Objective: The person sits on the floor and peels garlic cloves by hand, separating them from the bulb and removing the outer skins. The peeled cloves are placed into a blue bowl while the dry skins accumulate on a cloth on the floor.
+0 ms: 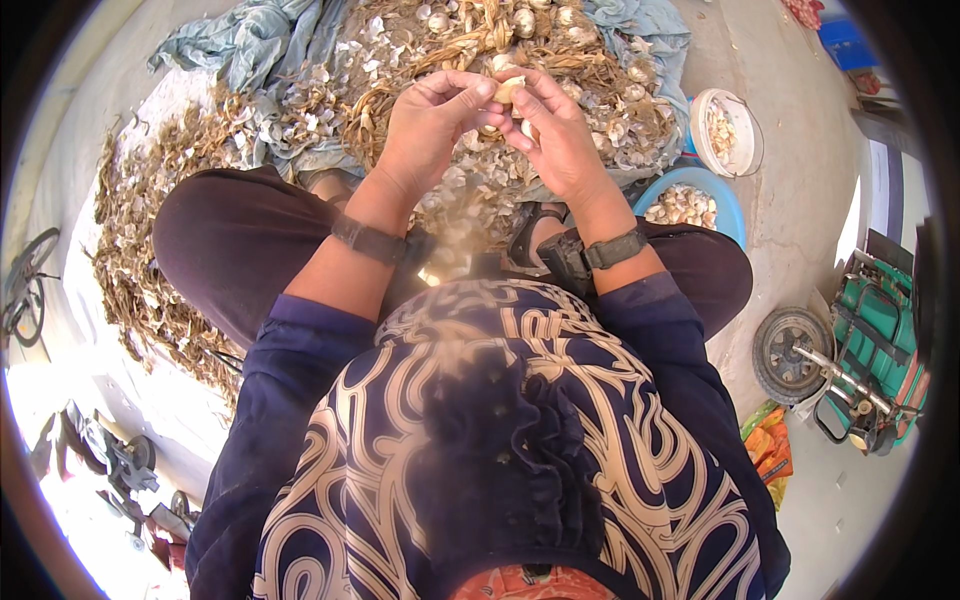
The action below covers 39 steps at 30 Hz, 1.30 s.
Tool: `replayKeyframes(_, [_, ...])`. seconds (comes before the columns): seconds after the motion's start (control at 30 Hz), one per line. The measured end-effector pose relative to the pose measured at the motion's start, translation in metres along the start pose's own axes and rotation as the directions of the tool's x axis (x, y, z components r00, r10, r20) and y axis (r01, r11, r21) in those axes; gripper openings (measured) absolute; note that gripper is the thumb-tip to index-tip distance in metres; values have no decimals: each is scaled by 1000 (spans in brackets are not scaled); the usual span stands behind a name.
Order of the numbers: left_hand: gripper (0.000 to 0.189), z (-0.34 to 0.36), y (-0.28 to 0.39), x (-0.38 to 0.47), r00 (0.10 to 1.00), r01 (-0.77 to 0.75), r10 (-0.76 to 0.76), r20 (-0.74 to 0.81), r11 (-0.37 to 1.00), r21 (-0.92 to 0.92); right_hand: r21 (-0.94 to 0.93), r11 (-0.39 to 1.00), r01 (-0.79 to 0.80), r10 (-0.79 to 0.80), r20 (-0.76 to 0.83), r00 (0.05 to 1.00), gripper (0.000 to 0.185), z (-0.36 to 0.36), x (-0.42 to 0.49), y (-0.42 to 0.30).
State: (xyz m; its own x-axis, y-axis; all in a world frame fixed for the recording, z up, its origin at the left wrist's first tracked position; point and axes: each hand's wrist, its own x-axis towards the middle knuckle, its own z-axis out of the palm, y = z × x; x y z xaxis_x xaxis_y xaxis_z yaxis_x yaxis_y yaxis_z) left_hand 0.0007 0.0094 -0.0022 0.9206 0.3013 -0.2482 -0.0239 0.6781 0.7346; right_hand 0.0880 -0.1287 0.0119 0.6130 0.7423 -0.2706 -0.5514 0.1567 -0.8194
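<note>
My left hand (433, 124) and my right hand (561, 139) meet above a heap of garlic. A pale garlic clove (510, 90) is pinched between the thumb and fingers of both. Something whitish, perhaps another clove (529, 132), shows under the curled fingers of my right hand. Beneath them lie whole garlic bulbs (524, 22), braided dry stalks (480, 37) and loose papery skins (469, 191). Close to my right knee stands a light blue basin (731, 206) holding many cloves (681, 205). Behind it, a white bucket (742, 124) with a wire handle also contains cloves (721, 133).
Blue-grey sheeting (232, 41) lies bunched around the heap. Dry stalks and skins (142, 247) spread along my left side. To my right are a green wheeled vehicle (874, 322) and an orange bag (769, 446). A bicycle (30, 289) stands far left.
</note>
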Motion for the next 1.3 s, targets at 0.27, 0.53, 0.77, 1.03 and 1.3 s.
replayKeyframes(0.27, [19,-12,-11,4,994,80,-75,-85,995,57,296,954,-41,63,-65,996,18,-33,5,12])
replayKeyframes(0.53, [20,-28,-24,9,913,275,-211,-350,951,145,696,645,316,186,-544,818,17,-115,1,24])
replayKeyframes(0.77, [18,-34,-30,10,924,301,-250,-289,942,148,602,389,698,118,-783,610,22,-247,-49,14])
replayKeyframes(1.03, [15,-46,-31,5,904,286,-254,-343,957,45,490,237,839,38,-867,496,58,-284,-72,-37])
replayKeyframes(1.3, [17,-64,-27,1,847,298,-293,-443,953,-60,146,964,223,-102,-572,814,19,-133,50,-14])
